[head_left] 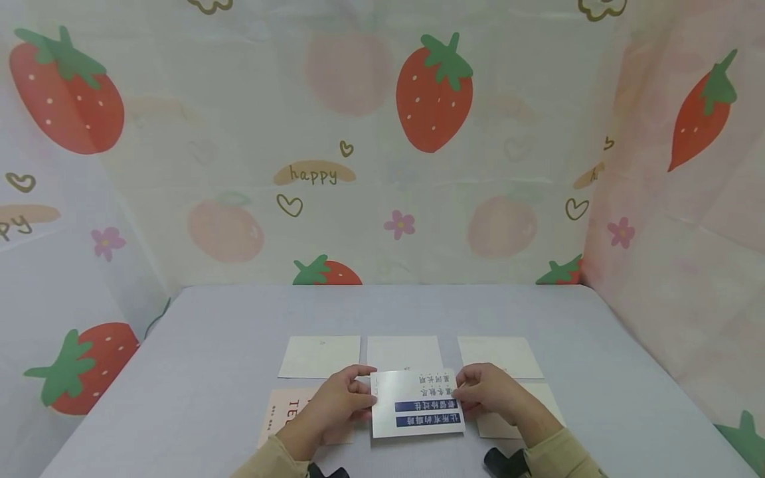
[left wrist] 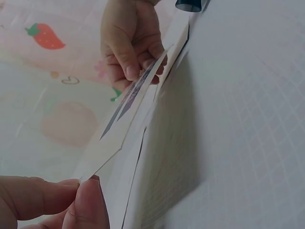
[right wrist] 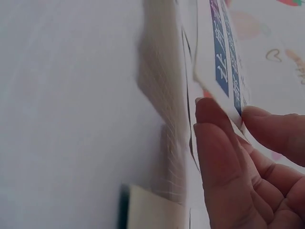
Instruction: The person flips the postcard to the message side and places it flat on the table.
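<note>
A white card [head_left: 388,392] with dark blue bands and upside-down lettering is held raised over the table, between both hands. My left hand [head_left: 340,401] pinches its left edge; in the left wrist view, thumb and finger meet at a corner of the card [left wrist: 107,150]. At the opposite edge my right hand [head_left: 493,395] holds the card, and the right wrist view has the thumb on the printed face and fingers [right wrist: 217,148] behind. Partly covered by the left hand lies a pinkish card [head_left: 277,415] with lettering. A cream card [head_left: 540,398] lies partly behind the right hand.
Along the back lie three pale cards: left [head_left: 319,357], middle [head_left: 403,350] and right [head_left: 502,355]. They rest on a white-covered table [head_left: 197,372]. Strawberry-patterned cloth [head_left: 382,219] encloses the back and sides. A thin dark cord [head_left: 158,317] shows at the left edge.
</note>
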A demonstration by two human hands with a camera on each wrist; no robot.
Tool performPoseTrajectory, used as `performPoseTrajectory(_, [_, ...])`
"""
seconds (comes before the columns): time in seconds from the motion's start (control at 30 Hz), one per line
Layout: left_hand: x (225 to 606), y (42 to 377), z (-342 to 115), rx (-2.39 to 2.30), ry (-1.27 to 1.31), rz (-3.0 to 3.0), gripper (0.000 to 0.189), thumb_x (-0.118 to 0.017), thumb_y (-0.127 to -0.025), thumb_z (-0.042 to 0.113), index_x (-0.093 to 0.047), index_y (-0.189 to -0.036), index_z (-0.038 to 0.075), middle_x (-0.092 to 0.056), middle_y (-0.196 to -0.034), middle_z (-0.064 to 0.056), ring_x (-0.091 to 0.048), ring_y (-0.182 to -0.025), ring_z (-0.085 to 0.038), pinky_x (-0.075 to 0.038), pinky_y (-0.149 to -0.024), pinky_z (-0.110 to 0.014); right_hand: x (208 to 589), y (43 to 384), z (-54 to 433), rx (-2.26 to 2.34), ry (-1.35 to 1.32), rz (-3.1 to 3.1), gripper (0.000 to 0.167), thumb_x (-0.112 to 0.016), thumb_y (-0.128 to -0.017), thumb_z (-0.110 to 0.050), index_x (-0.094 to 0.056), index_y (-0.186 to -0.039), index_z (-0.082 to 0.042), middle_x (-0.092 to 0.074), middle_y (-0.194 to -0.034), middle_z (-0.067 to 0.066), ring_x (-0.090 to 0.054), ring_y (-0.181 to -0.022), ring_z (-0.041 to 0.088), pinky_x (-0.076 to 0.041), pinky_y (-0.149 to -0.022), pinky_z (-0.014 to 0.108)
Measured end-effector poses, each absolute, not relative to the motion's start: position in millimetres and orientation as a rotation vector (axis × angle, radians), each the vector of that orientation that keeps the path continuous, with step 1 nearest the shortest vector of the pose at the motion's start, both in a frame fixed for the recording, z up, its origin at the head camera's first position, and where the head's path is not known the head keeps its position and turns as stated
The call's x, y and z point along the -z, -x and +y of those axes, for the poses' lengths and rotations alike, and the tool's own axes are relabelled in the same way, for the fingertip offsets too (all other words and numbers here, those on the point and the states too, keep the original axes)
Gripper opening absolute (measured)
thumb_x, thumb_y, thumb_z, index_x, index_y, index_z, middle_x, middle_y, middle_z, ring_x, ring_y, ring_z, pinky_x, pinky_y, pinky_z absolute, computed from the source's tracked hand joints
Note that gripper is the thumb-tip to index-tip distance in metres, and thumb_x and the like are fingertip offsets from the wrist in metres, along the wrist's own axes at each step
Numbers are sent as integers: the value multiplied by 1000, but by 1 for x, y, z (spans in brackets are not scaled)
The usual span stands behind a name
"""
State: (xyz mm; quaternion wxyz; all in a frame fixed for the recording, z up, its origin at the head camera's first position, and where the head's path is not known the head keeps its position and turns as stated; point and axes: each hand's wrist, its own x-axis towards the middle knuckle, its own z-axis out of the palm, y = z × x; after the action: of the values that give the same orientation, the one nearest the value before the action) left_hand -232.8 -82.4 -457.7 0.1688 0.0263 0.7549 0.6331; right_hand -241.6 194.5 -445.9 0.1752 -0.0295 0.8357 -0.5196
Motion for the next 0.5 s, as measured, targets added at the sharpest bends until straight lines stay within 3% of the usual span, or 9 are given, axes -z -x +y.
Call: performPoseTrajectory(0.5, [453,234,-87,-1808,-69,2154,44,-66,-80,2,-50,-121,4,-62,-84,-7,-60,-69,-15,-54,-65,-29,440,242,189,1438,65,2416,10,-64,-82,-7,-58,-87,-2,-66,-75,7,-62,-60,19,-54,-57,33])
